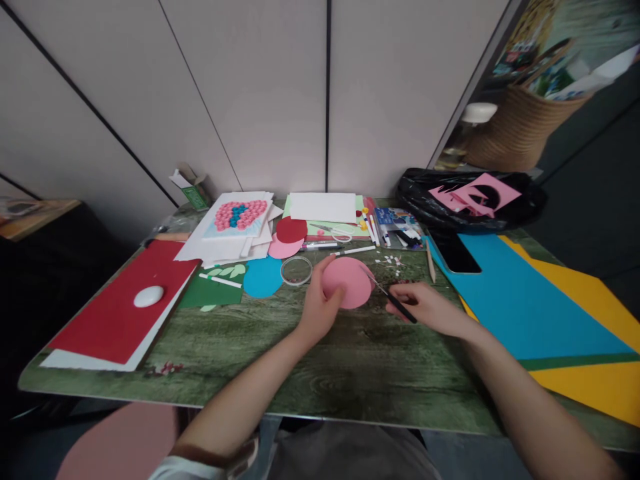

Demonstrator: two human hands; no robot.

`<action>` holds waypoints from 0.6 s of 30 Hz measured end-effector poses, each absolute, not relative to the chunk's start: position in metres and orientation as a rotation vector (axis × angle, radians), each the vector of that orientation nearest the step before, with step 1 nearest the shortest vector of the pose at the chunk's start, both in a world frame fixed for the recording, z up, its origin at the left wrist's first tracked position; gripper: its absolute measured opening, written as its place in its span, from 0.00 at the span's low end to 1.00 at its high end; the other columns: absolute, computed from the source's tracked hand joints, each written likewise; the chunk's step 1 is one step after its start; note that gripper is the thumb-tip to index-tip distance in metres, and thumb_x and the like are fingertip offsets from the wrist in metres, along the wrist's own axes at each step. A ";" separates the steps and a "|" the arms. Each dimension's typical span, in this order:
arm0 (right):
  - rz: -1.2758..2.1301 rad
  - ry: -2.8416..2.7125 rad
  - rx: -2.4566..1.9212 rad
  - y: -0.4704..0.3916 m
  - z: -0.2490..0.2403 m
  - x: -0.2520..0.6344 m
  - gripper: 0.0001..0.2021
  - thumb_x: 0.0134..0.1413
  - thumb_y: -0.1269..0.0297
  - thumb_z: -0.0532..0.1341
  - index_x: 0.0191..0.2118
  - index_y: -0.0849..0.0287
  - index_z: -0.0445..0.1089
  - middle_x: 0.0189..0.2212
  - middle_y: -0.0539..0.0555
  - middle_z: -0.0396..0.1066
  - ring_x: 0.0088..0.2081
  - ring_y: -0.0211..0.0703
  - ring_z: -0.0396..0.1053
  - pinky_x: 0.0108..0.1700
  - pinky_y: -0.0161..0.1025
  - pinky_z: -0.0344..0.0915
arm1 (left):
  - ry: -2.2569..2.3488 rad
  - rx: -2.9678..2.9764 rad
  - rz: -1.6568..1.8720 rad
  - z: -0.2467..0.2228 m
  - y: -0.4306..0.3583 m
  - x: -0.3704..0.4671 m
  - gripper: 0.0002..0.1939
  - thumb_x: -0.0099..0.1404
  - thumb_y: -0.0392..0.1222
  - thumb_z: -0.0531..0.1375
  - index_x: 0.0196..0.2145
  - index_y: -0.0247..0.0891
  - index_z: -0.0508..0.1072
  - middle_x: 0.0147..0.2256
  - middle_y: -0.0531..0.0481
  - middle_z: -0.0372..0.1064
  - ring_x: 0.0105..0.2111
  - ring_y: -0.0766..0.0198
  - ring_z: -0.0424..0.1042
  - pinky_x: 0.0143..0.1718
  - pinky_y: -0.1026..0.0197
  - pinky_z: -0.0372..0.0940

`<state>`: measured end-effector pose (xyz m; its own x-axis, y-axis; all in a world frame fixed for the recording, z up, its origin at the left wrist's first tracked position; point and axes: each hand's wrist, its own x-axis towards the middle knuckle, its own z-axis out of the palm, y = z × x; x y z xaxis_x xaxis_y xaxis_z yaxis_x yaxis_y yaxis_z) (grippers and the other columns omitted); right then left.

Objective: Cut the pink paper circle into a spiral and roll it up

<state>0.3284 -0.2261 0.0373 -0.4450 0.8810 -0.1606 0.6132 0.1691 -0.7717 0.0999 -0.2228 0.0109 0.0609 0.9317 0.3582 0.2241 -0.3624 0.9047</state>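
My left hand (323, 297) pinches a round pink paper disc (350, 283), thumb on top and fingers around its left edge. My right hand (425, 307) grips slim black-handled scissors (397, 305), their metal blades at the disc's right edge. The fingers partly hide the handles. Left of my left hand are a clear tape roll (296, 271) and a blue paper circle (263, 277). Behind it lie a pink circle (286, 247) and a red circle (291, 230). Small white paper scraps (393, 262) are scattered beyond my right hand.
Red sheets (120, 300) bear a white mouse (149, 296) at left. White papers with a pink-and-blue artwork (240, 215), white-handled scissors (342, 235) and pens lie behind. At right are blue sheets (530, 300), a phone (454, 251) and a black bag (420, 193).
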 end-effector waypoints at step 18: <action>1.239 -2.131 -1.394 -0.225 0.037 0.334 0.17 0.52 0.55 0.57 0.20 0.58 0.53 0.17 0.44 0.53 0.22 0.33 0.50 0.24 0.33 0.46 | 1.148 1.663 1.378 0.012 -0.222 0.098 0.27 0.60 0.35 0.55 0.57 0.42 0.56 0.57 0.45 0.55 0.56 0.58 0.57 0.58 0.52 0.51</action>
<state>0.3342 -0.2251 0.0372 -0.4795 0.8565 -0.1911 0.5897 0.1532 -0.7929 0.0981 -0.2217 0.0124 0.0495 0.9250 0.3766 0.2028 -0.3785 0.9031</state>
